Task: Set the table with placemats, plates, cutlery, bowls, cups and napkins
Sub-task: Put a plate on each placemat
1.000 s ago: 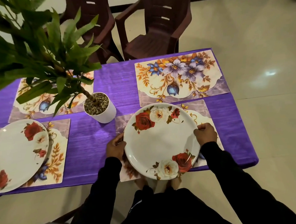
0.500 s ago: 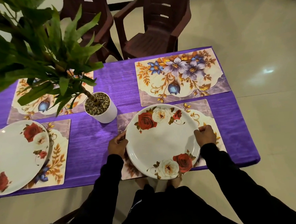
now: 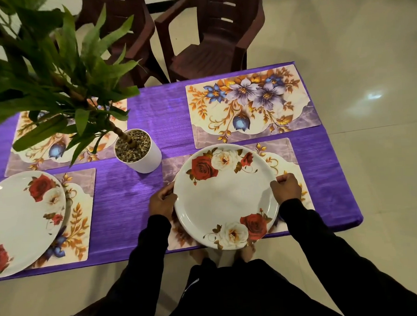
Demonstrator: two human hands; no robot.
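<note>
Fingers point(image 3: 167, 191) of the left hand point(image 3: 162, 203) curl round the left rim of a rose-patterned plate point(image 3: 225, 196), and those of the right hand point(image 3: 286, 187) clamp its right rim, the thumb lying on top of the edge. Both arms wear black sleeves point(image 3: 328, 243). Held between the two hands, the plate sits over the near right placemat point(image 3: 282, 149), hiding most of it; its near edge juts just past the table's front edge, above the person's bare feet point(image 3: 198, 255) on the tiled floor point(image 3: 386, 197). Whether the plate rests fully on the mat or is held slightly above it cannot be told.

To the left on the same near side, a second rose-patterned plate point(image 3: 20, 223) lies on the near left placemat point(image 3: 81, 212), overhanging its left part. A purple tablecloth point(image 3: 125, 201) covers the table. Between the two near mats, a little further back, stands a white pot point(image 3: 142, 156) filled with gravel, from which a leafy green plant point(image 3: 53, 76) leans up and to the left. Beyond it, the far left placemat point(image 3: 45, 152) is partly hidden by leaves, while the far right placemat point(image 3: 250, 105), printed with purple and blue flowers, lies bare. Two dark brown plastic chairs point(image 3: 215, 34) stand behind the table.
</note>
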